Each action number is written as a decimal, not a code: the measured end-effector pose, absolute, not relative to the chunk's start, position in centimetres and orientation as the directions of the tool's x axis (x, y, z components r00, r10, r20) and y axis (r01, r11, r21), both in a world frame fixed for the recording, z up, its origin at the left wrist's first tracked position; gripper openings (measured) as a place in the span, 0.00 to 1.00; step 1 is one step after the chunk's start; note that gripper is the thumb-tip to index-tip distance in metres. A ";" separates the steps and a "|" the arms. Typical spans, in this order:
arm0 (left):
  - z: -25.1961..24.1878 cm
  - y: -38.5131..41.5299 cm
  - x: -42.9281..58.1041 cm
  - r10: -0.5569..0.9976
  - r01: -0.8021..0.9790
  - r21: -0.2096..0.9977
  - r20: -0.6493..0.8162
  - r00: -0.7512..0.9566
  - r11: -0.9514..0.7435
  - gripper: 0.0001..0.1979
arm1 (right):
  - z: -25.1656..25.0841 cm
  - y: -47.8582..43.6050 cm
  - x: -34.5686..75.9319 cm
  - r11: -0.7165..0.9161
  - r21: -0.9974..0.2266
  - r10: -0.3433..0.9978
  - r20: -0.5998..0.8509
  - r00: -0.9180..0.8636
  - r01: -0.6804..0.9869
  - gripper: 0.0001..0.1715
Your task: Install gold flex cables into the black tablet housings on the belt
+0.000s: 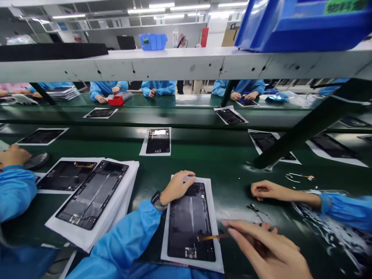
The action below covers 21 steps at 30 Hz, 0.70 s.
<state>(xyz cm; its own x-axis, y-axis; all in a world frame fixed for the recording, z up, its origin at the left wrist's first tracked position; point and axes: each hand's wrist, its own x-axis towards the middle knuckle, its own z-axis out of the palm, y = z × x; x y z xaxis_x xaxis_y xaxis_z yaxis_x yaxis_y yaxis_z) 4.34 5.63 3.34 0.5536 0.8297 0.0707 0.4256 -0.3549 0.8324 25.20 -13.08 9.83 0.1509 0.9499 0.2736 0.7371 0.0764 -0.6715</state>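
Observation:
In front of me a black tablet housing lies on a white sheet, with a pale strip down its middle and a small board near its lower edge. My left hand rests over the housing's top left corner, fingers loosely stretched and holding nothing. Between the thumb and forefinger of my right hand is a narrow orange-brown flex cable. Its free end hangs over the lower right part of the housing; whether it touches cannot be told. The other fingers of that hand are curled and partly hidden.
Left stands a stack of sheets with another tablet housing on top. A co-worker's hand reaches in from the right near thin cables. A slanted green post and an overhead shelf cross the view. Housings line the belt.

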 end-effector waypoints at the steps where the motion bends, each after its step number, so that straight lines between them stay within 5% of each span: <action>1: 3.8 4.5 3.8 0.793 0.289 0.910 0.067 0.605 -0.298 0.19 | 10.5 -11.7 24.5 0.080 -0.685 0.965 0.236 0.116 0.724 0.12; 4: 4.4 0.7 2.6 0.664 0.015 1.000 0.007 0.748 -0.028 0.21 | 10.8 -6.8 22.8 0.073 -0.751 0.993 0.115 0.022 0.657 0.15; 8: 2.6 -2.6 1.7 0.818 0.263 0.958 -0.056 0.572 -0.118 0.27 | 8.5 -1.2 21.2 0.108 -0.785 0.994 0.088 -0.062 0.610 0.10; 11: 0.7 -3.0 0.7 0.901 0.559 0.740 0.146 0.409 -0.374 0.22 | 5.9 2.0 19.7 0.085 -0.788 0.993 0.017 -0.116 0.609 0.07; 16: -0.8 -2.0 -1.7 0.793 0.726 0.329 0.342 0.504 -0.604 0.10 | 2.2 5.8 17.0 0.025 -0.704 0.976 -0.138 -0.171 0.710 0.06; 21: -1.5 -1.5 -2.6 0.767 0.744 0.244 0.385 0.514 -0.621 0.07 | 0.6 7.5 15.1 0.008 -0.652 0.958 -0.212 -0.192 0.758 0.05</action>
<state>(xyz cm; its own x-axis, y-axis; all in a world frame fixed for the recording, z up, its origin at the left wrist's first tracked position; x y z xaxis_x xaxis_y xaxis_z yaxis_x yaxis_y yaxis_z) -2.56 -1.55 -1.47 0.5138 0.7667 0.3849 0.7444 -0.6215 0.2443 15.14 7.50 0.56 -0.1925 0.9581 -0.2121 0.7585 0.0081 -0.6516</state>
